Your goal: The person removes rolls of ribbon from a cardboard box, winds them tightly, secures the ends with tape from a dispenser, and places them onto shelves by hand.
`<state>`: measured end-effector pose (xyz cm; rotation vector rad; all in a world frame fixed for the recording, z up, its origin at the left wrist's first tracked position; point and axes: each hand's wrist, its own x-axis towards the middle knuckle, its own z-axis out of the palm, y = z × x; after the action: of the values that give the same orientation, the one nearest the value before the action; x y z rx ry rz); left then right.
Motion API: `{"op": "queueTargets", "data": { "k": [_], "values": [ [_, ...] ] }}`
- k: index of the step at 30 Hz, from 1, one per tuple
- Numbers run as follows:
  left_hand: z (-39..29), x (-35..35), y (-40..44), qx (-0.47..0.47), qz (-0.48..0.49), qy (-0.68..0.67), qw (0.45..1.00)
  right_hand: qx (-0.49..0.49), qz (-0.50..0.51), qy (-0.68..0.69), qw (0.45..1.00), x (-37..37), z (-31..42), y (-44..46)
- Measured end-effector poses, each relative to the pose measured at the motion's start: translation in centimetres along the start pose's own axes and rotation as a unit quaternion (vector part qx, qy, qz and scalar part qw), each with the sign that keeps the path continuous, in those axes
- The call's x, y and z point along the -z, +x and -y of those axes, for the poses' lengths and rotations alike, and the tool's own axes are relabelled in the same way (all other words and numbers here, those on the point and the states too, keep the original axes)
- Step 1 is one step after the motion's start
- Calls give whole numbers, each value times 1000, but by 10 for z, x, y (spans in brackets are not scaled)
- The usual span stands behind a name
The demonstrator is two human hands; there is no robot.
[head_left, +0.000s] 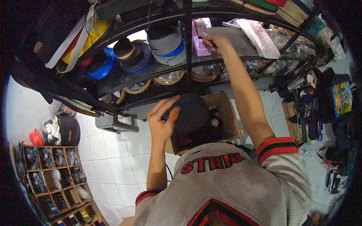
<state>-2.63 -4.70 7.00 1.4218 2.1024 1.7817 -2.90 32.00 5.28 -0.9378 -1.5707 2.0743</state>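
Observation:
My left hand (163, 119) is closed around the side of a large round black roll (190, 115), which looks like wound strap. The roll is held upright in front of my chest, above an open cardboard box (234, 126), and hides part of it. My right hand (217, 43) reaches up to the shelf, fingers pinched together at the front of a purple tape dispenser (198, 43). A roll of tape (200, 27) sits in the dispenser's top. Whatever lies between the right fingertips is too small to make out.
On the black metal shelf (151, 96) stand grey and blue rolls (166, 43), a dark roll (132, 56) and white plastic packets (258, 37). A grey stool (117, 123) is below. A wooden cubby rack (56, 177) is at lower left; bags (341, 100) hang at right.

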Motion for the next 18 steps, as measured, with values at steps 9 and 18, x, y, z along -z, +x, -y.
{"op": "queueTargets", "data": {
  "k": [9,18],
  "values": [
    [6,-4,-2,32,-6,7,999,15,-68,-37,997,-2,-25,-27],
    [13,-7,1,39,-9,25,999,206,-99,-41,973,-3,-66,-7]
  ]
}}
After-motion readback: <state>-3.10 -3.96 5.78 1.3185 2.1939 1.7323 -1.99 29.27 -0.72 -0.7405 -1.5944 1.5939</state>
